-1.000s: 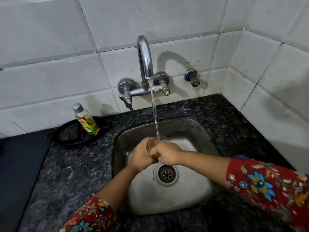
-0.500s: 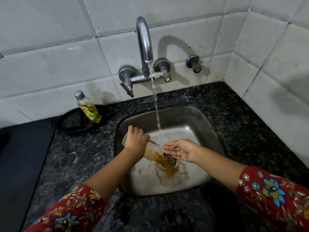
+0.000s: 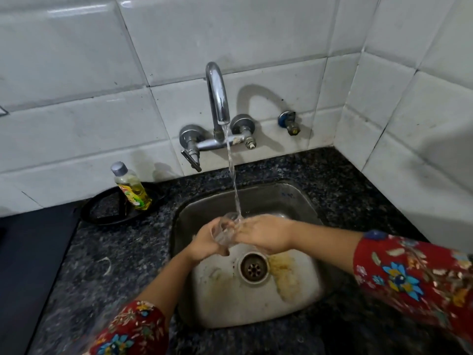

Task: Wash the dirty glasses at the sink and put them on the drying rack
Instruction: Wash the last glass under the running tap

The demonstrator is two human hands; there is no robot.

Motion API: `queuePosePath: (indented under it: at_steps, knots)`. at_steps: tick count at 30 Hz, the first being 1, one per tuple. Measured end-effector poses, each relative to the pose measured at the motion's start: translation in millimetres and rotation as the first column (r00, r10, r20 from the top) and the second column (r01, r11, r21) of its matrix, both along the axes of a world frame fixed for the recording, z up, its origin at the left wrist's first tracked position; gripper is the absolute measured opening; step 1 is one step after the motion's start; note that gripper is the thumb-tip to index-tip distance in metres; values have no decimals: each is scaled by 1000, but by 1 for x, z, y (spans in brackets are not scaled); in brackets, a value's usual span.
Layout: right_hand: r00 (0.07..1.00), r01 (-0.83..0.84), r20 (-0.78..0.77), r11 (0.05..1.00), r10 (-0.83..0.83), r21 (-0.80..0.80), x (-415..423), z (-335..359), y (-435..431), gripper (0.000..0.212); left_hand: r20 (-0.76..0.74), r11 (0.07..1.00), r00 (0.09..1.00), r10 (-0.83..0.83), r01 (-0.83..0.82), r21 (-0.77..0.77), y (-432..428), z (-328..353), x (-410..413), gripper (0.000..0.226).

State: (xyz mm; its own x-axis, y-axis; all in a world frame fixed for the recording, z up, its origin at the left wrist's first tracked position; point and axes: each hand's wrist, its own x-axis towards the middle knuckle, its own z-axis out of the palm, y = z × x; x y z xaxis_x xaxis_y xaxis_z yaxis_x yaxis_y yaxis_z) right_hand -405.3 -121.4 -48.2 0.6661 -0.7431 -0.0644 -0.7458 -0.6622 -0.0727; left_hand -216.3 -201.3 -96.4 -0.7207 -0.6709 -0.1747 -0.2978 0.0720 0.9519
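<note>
- At the left edge of the frame, a dark surface meets the speckled black counter [image 3: 84,254]; further in, a bottle of yellow dish liquid [image 3: 131,187] stands on a black tray [image 3: 112,208] against the white tiles.
- Left of centre, the left hand [image 3: 204,243] curls round the lower part of the glass [image 3: 225,230], gripping it from the left side, over the steel sink [image 3: 302,201].
- At centre, the glass is clear, tilted, and looks mostly free of residue, though its wet wall blurs against the hands. It sits under the stream from the tap [image 3: 217,93], above the drain [image 3: 254,269].
- Just right of centre, the right hand [image 3: 263,235] touches the glass from the right; whether its fingers curl round the glass or lie straight against the wall, I cannot tell.
- Lower right of the drain, yellowish dregs lie on the sink floor.
- Risk, as I judge it: wet glass and wet fingers make a slippery hold, so a slack grip could drop the glass onto the steel and chip it. Falling water could also splash the dregs back up.
- No drying rack is in view.
</note>
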Motion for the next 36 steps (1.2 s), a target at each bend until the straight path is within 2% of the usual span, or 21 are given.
queuePosePath:
  at_steps: [1,3,4,5,8,10,11,13,14,16,19,20,22,25,27,28,29,31,32,34,36]
  knots:
    - [983,-139,-125,990,137,-10,-3,2,-11,41,4,999,999,-49,49,22,1,0,-4,82]
    - [859,-331,-422,943,290,-26,2,10,-28,34,44,996,995,-87,86,27,2,2,-17,81]
    - [801,-332,-537,943,266,-28,6,14,-34,33,58,999,998,-39,41,-29,5,5,-24,74]
    - [786,-269,-584,963,205,-24,11,18,-39,33,38,996,999,38,-35,-85,8,7,-31,66]
    - [869,24,-493,995,28,98,21,20,-43,26,-64,933,957,282,-289,-217,16,12,-42,44]
    - [904,115,-426,978,-30,175,22,20,-41,26,-13,937,973,231,-226,-268,4,7,-36,51]
    - [894,76,-449,988,-10,131,17,18,-41,27,45,961,992,118,-102,-255,-4,3,-30,63]
    - [791,-114,-603,993,105,24,5,8,-44,27,154,980,987,-43,71,-184,-14,-3,-20,82]
    - [753,-180,-643,984,137,-1,3,9,-43,28,180,981,982,-48,80,-176,-14,-2,-19,83]
    - [786,-176,-606,984,120,-33,11,12,-40,29,140,979,990,24,5,-204,-5,1,-24,70]
    - [799,189,-598,970,-62,152,31,19,-31,31,15,930,985,173,-158,-333,18,8,-34,53]
    - [796,239,-600,952,-80,191,35,19,-30,32,-33,919,977,210,-209,-335,22,6,-37,49]
    - [800,208,-596,962,-65,176,33,17,-35,32,-13,918,966,258,-249,-309,22,4,-38,46]
    - [736,-51,-670,995,99,90,18,18,-41,28,128,962,985,118,-81,-260,5,1,-29,57]
    - [691,-163,-713,987,118,5,15,23,-36,25,139,974,987,74,-42,-224,2,1,-25,62]
    - [705,-131,-705,991,70,-33,18,22,-34,25,92,970,989,116,-93,-226,7,4,-26,58]
    - [770,-57,-638,997,8,-55,24,21,-32,25,26,951,982,189,-177,-253,13,8,-29,51]
    - [859,151,-499,988,-114,33,34,22,-28,24,-88,892,951,298,-310,-330,25,16,-35,36]
    - [877,185,-464,979,-125,85,35,21,-29,23,-118,886,945,304,-326,-330,28,16,-35,35]
    - [923,138,-375,985,-88,107,27,25,-28,18,-74,930,969,237,-249,-270,24,14,-30,49]
    - [917,-111,-390,993,87,-39,9,18,-31,16,67,967,993,94,-75,-244,13,14,-21,65]
